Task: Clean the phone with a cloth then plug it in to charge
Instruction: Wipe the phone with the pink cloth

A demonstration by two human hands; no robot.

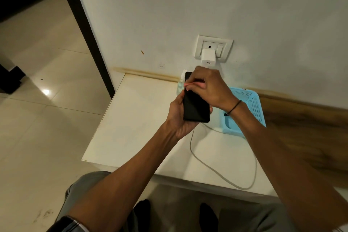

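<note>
A black phone (194,106) with a dark screen is held above the white table (135,118). My left hand (178,118) grips its lower half from the left side. My right hand (209,88) covers the upper part of the phone, fingers curled round a small pink cloth (194,83) that shows only as a thin edge. A white charger (208,58) sits plugged in the wall socket (213,48). A grey cable (216,171) loops across the table; both of its ends are hidden.
A light blue perforated basket (250,105) stands on the table to the right, behind my right wrist. A small clear bottle (180,84) stands by the wall, partly hidden by the phone. Tiled floor lies to the left, beyond the table edge.
</note>
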